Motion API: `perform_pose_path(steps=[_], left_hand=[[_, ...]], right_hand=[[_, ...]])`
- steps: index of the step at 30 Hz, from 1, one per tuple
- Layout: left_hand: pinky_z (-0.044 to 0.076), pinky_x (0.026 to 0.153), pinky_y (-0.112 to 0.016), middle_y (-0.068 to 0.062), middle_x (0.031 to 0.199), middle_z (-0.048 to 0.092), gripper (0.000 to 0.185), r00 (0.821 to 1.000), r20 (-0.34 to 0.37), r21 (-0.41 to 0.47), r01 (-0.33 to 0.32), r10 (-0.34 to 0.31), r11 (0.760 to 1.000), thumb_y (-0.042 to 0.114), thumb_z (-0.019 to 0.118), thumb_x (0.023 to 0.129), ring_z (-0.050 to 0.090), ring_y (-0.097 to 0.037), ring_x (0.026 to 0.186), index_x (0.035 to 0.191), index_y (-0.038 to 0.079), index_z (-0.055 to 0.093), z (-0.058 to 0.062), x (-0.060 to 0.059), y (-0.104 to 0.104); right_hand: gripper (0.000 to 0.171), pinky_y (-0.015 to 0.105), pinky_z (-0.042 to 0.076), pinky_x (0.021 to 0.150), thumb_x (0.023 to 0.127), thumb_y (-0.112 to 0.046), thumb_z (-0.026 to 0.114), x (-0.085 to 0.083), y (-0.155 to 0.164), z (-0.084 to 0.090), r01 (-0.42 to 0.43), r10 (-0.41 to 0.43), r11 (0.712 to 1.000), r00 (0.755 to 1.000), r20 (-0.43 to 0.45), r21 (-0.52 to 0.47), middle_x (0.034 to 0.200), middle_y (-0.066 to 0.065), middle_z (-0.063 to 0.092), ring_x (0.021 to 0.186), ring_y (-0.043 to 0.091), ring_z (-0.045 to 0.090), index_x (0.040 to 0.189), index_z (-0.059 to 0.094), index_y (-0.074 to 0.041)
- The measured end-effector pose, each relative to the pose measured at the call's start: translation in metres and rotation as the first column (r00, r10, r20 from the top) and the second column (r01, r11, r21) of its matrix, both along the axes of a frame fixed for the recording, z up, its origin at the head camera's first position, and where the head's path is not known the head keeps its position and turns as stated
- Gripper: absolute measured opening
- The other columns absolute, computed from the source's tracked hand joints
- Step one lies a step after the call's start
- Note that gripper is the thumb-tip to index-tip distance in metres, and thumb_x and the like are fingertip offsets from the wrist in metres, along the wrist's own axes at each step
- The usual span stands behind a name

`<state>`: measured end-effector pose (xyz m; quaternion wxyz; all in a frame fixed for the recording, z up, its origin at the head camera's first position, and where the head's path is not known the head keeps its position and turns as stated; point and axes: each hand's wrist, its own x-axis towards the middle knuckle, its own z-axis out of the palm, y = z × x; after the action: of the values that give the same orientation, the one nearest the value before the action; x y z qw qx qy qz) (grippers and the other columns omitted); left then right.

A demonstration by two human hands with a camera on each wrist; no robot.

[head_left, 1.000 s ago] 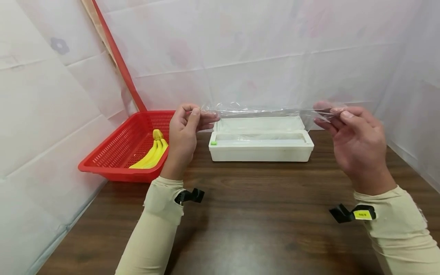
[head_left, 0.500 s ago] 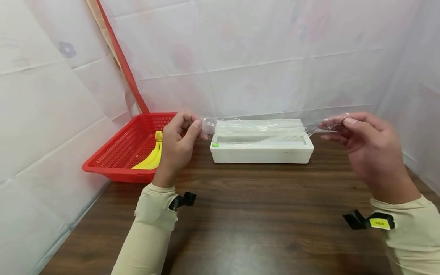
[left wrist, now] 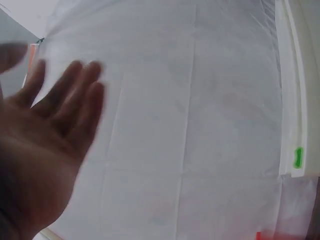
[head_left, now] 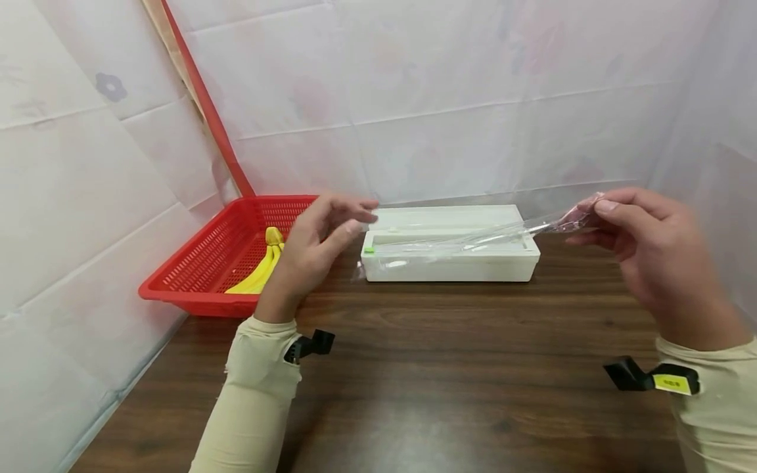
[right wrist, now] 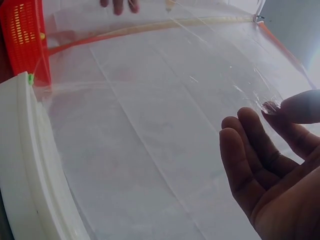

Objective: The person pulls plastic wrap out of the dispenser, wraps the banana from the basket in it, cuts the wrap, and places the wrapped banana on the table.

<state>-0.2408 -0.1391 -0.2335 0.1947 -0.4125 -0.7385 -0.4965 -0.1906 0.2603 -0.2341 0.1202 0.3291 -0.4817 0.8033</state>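
Pinching the plastic wrap [head_left: 473,240] alone, the right hand [head_left: 644,256] risks it folding onto itself, since the left hand [head_left: 313,249], fingers spread, holds nothing.

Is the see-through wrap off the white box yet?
Looks mostly off: the clear wrap trails over the white box, though a join can't be ruled out. The right hand pinches one end; the left hand is open, holding nothing. The bananas lie unwrapped in the red basket.
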Motion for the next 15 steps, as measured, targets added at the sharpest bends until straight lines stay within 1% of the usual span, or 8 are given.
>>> perform_pose_path(steps=[1,2,4,5,7,11,13,15], left_hand=[[0.052,0.091,-0.036,-0.005,0.123,0.068,0.027,0.999,0.041,-0.078,0.029,-0.026,0.997,0.020,0.064,0.096,0.066,-0.019,0.107,0.117,0.005,0.062,0.001,0.001,0.001],[0.053,0.089,-0.036,-0.002,0.123,0.067,0.033,0.997,0.071,-0.163,0.055,-0.043,0.985,0.025,0.066,0.095,0.065,-0.017,0.106,0.122,0.007,0.061,0.001,0.002,0.002],[0.054,0.084,-0.034,0.003,0.121,0.067,0.043,0.993,0.099,-0.325,0.091,-0.062,0.941,0.034,0.071,0.092,0.063,-0.014,0.105,0.127,0.012,0.062,0.002,0.006,0.005],[0.054,0.083,-0.033,0.006,0.119,0.067,0.045,0.991,0.111,-0.384,0.107,-0.070,0.917,0.038,0.074,0.090,0.063,-0.012,0.104,0.126,0.013,0.063,0.003,0.009,0.008],[0.053,0.084,-0.031,0.010,0.114,0.066,0.044,0.988,0.122,-0.459,0.138,-0.092,0.877,0.038,0.079,0.086,0.061,-0.009,0.103,0.121,0.014,0.066,0.004,0.015,0.015],[0.051,0.087,-0.027,0.015,0.104,0.065,0.038,0.991,0.097,-0.560,0.135,-0.097,0.817,0.038,0.083,0.083,0.061,-0.002,0.097,0.112,0.018,0.067,0.000,0.026,0.036],[0.050,0.085,-0.024,0.017,0.100,0.065,0.035,0.995,0.050,-0.625,0.103,-0.092,0.774,0.043,0.081,0.083,0.060,0.002,0.093,0.107,0.021,0.068,-0.006,0.030,0.051],[0.049,0.078,-0.021,0.018,0.097,0.064,0.035,0.996,-0.022,-0.687,0.049,-0.088,0.725,0.050,0.079,0.084,0.058,0.003,0.088,0.103,0.023,0.068,-0.016,0.032,0.067]], right_hand=[[0.025,0.041,0.059,0.074,0.098,0.021,0.034,0.000,0.000,0.000,-0.001,0.001,1.000,1.000,0.000,-0.002,0.097,0.029,0.069,0.088,0.039,0.071,0.099,0.059,0.024],[0.025,0.041,0.059,0.074,0.098,0.021,0.034,0.001,0.000,0.000,0.002,-0.002,1.000,1.000,0.000,-0.003,0.097,0.029,0.069,0.088,0.038,0.071,0.099,0.059,0.024],[0.025,0.041,0.059,0.074,0.098,0.020,0.035,0.001,0.001,0.001,0.006,-0.006,1.000,1.000,-0.010,0.007,0.097,0.029,0.069,0.090,0.038,0.071,0.098,0.059,0.024],[0.025,0.041,0.059,0.075,0.098,0.020,0.035,0.001,0.001,0.000,0.005,-0.005,1.000,1.000,-0.015,0.008,0.098,0.029,0.069,0.090,0.038,0.071,0.098,0.059,0.024],[0.025,0.039,0.059,0.075,0.099,0.020,0.035,0.002,0.001,0.001,0.009,-0.009,1.000,1.000,-0.025,0.018,0.098,0.029,0.069,0.091,0.037,0.071,0.098,0.060,0.023],[0.027,0.039,0.059,0.076,0.099,0.020,0.033,0.004,0.001,0.001,-0.003,0.004,1.000,0.999,-0.038,0.022,0.099,0.030,0.069,0.093,0.037,0.070,0.100,0.060,0.024],[0.026,0.039,0.059,0.076,0.099,0.020,0.034,0.004,0.001,0.002,0.007,-0.006,1.000,0.999,-0.038,0.026,0.099,0.030,0.069,0.093,0.037,0.070,0.099,0.060,0.024],[0.025,0.040,0.059,0.076,0.099,0.020,0.034,0.005,0.001,0.002,0.015,-0.014,1.000,0.999,-0.034,0.024,0.100,0.031,0.069,0.094,0.038,0.070,0.098,0.059,0.024]])
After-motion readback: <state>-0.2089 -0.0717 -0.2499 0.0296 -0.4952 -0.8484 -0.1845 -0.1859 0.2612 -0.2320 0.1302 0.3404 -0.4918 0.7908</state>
